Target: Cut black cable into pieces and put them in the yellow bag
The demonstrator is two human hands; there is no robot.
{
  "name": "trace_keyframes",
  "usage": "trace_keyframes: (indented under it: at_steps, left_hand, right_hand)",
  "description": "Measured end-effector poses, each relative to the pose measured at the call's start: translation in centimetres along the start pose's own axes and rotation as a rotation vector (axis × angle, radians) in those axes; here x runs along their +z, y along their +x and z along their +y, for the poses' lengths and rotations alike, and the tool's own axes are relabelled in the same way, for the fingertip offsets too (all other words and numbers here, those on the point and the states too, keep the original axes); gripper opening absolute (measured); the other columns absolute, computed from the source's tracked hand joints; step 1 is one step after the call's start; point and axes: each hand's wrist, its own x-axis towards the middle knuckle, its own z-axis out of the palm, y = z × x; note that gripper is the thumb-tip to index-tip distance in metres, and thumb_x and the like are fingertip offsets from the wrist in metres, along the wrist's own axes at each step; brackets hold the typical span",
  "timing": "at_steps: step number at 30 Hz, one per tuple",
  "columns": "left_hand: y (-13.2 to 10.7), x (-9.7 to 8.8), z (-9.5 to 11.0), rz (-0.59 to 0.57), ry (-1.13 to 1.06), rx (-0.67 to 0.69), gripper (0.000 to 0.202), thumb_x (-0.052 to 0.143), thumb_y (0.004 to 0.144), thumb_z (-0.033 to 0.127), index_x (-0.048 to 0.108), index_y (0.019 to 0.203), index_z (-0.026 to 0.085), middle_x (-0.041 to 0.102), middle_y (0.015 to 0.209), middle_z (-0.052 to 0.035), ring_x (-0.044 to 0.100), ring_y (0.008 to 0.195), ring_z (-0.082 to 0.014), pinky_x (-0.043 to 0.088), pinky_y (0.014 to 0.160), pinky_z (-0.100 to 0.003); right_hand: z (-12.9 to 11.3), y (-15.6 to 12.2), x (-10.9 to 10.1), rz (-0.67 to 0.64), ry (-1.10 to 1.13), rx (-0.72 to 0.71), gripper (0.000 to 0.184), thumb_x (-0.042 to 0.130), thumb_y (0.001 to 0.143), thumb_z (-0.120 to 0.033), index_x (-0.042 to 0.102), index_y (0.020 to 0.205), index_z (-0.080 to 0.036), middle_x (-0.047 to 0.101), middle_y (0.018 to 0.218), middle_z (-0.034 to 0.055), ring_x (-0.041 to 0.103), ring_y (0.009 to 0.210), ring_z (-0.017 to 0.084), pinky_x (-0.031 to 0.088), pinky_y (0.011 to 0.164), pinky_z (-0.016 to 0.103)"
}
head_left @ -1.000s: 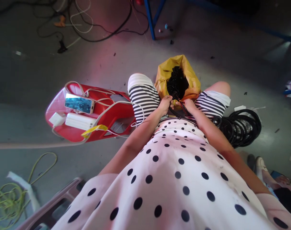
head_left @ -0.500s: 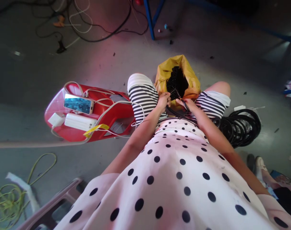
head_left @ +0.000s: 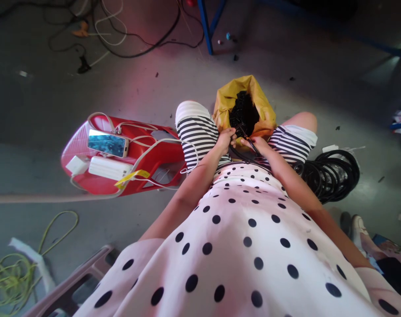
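A yellow bag (head_left: 225,99) stands open between my knees, with a heap of small black pieces (head_left: 240,110) inside. My left hand (head_left: 225,140) is closed at the bag's near left edge, its fingers pinched on a black cable (head_left: 238,155) that runs back across my lap. Opposite it, my right hand (head_left: 259,146) is wrapped round a small pair of snips (head_left: 248,139) with dark handles. The tips of the snips point towards the left hand, over the near rim of the bag. How far the blades are apart is too small to tell.
Left of me, a red plastic stool (head_left: 147,169) carries a phone (head_left: 108,143), a white power bank (head_left: 109,168) and white cords. A coil of black cable (head_left: 339,174) lies on the right. Yellow-green cord (head_left: 12,279) lies lower left; a blue metal leg (head_left: 205,28) stands ahead.
Both hands stay in nearly the same place over the bag's near edge. The right hand and snips have shifted very slightly; the rest looks the same.
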Motion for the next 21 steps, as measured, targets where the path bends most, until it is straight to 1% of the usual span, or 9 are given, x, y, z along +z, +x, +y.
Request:
trace_keyframes:
  at_steps: [7, 12, 15, 18, 21]
  left_hand:
    - [0.16, -0.13, -0.11, -0.027, 0.01, 0.002, 0.022, 0.051, 0.109, 0.016, 0.048, 0.088, 0.022, 0.044, 0.06, 0.0084, 0.035, 0.037, -0.0071, 0.035, 0.038, -0.018]
    - [0.2, -0.29, -0.15, -0.065, 0.023, -0.01, 0.021, 0.052, 0.108, 0.017, 0.05, 0.088, 0.022, 0.045, 0.059, 0.0078, 0.036, 0.038, -0.0074, 0.035, 0.038, -0.019]
    - [0.24, -0.34, -0.18, -0.073, 0.033, -0.022, 0.019, 0.055, 0.107, 0.018, 0.052, 0.089, 0.021, 0.045, 0.06, 0.0079, 0.036, 0.037, -0.0072, 0.034, 0.038, -0.019]
    - [0.26, -0.31, -0.18, -0.059, 0.048, -0.027, 0.019, 0.055, 0.107, 0.018, 0.052, 0.089, 0.021, 0.045, 0.06, 0.0081, 0.036, 0.037, -0.0071, 0.034, 0.039, -0.018]
    - [0.24, -0.25, -0.11, -0.034, 0.057, -0.03, 0.019, 0.054, 0.107, 0.017, 0.051, 0.089, 0.021, 0.044, 0.06, 0.0083, 0.035, 0.037, -0.0072, 0.034, 0.039, -0.018]
  right_hand:
    - [0.24, 0.2, 0.02, -0.001, -0.026, -0.022, 0.076, 0.068, 0.079, -0.094, 0.064, 0.078, -0.018, 0.062, 0.072, 0.0024, 0.055, 0.074, 0.018, 0.044, 0.071, 0.03]
    - [0.69, 0.64, 0.15, 0.021, -0.046, -0.014, 0.075, 0.07, 0.079, -0.093, 0.067, 0.08, -0.017, 0.064, 0.073, 0.0039, 0.056, 0.074, 0.019, 0.046, 0.073, 0.03]
    - [0.96, 0.76, 0.22, 0.026, -0.076, -0.018, 0.073, 0.068, 0.083, -0.091, 0.066, 0.077, -0.018, 0.064, 0.07, 0.0045, 0.057, 0.072, 0.02, 0.046, 0.072, 0.03]
    - [0.91, 0.58, 0.26, 0.023, -0.126, -0.011, 0.072, 0.066, 0.087, -0.089, 0.065, 0.072, -0.018, 0.062, 0.064, 0.0046, 0.057, 0.069, 0.02, 0.045, 0.069, 0.031]
    - [0.56, 0.22, 0.26, 0.045, -0.122, -0.009, 0.071, 0.068, 0.087, -0.087, 0.064, 0.07, -0.018, 0.058, 0.059, 0.0037, 0.056, 0.066, 0.02, 0.044, 0.066, 0.031]
